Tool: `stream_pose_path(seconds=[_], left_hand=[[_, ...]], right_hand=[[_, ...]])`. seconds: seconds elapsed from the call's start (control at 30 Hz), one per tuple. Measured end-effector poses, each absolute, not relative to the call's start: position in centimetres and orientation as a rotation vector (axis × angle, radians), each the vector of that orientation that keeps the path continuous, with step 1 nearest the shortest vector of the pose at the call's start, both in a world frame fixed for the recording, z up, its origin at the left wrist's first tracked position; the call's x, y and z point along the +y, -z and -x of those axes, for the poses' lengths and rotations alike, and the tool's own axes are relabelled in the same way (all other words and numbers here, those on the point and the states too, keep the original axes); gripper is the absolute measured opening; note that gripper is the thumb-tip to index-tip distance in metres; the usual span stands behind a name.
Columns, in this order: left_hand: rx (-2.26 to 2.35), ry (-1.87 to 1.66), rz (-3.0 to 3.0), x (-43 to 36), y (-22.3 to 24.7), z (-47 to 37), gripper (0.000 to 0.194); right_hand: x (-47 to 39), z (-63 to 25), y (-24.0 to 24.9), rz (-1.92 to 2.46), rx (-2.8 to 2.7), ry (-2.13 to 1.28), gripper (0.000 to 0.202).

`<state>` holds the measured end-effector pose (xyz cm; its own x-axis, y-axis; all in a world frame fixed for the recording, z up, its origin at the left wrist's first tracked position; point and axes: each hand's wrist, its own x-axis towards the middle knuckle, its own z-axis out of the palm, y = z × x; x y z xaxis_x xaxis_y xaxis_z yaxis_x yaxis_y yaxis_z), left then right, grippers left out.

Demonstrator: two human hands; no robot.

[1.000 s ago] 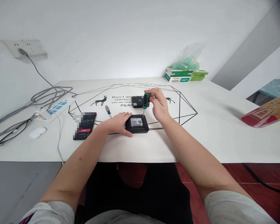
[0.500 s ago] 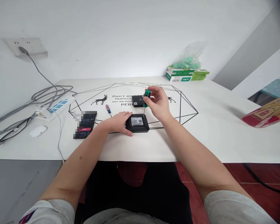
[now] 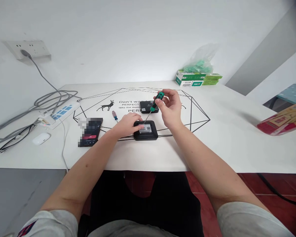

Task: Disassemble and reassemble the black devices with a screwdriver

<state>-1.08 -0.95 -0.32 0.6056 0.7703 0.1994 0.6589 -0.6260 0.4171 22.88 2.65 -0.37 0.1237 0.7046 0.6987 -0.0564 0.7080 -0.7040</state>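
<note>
My right hand (image 3: 171,108) holds a green-and-black screwdriver (image 3: 157,101) by its handle, the shaft slanting down to the left. Its tip is over the upper left of a square black box (image 3: 146,135), which lies on the table with a white label showing. My left hand (image 3: 128,125) is at the box's left edge, thumb and fingers apart near the screwdriver tip; the thumb reaches over the label. Whether a fingertip touches the shaft I cannot tell. Behind lies a second black box (image 3: 145,107), partly covered by the screwdriver.
Left of my hands lie another screwdriver (image 3: 114,116) and a phone (image 3: 90,132). Farther left are a white case (image 3: 41,139), a power strip (image 3: 61,114) and coiled grey cables. Green boxes (image 3: 191,76) stand by the wall; a red-yellow packet (image 3: 281,121) is at the right.
The screwdriver has tilted from nearly upright, its tip moving left across the box and its handle right. My left hand has lifted its thumb from the front left corner toward the tip.
</note>
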Motion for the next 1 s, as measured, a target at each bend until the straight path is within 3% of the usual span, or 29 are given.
stream_pose_path(seconds=[0.1, 0.37, 0.6, 0.73, 0.87, 1.0], left_hand=[[1.120, -0.663, -2.585, -0.5, 0.7, 0.8, 0.019], [1.241, -0.654, -2.612, -0.5, 0.2, 1.2, 0.019], [1.746, -0.231, -2.567, 0.7, 0.3, 2.5, 0.034], [1.867, -0.231, -2.505, 0.8, 0.4, 2.9, 0.044], [1.533, -0.294, -2.467, -0.3, -0.9, 2.9, 0.053], [1.165, -0.072, -2.388, -1.4, -1.9, 2.7, 0.094]], right_hand=[[2.7, -22.6, 0.5, 0.582, -1.293, -0.658, 0.054], [2.7, -22.7, 0.6, 0.592, -1.217, -0.729, 0.055], [2.7, -22.7, 0.8, 0.639, -1.315, -0.812, 0.057], [2.0, -21.7, 0.9, 0.620, -1.379, -0.883, 0.060], [0.9, -20.8, 0.8, 0.608, -1.444, -0.862, 0.054], [0.0, -20.4, 0.6, 0.577, -1.480, -0.821, 0.048]])
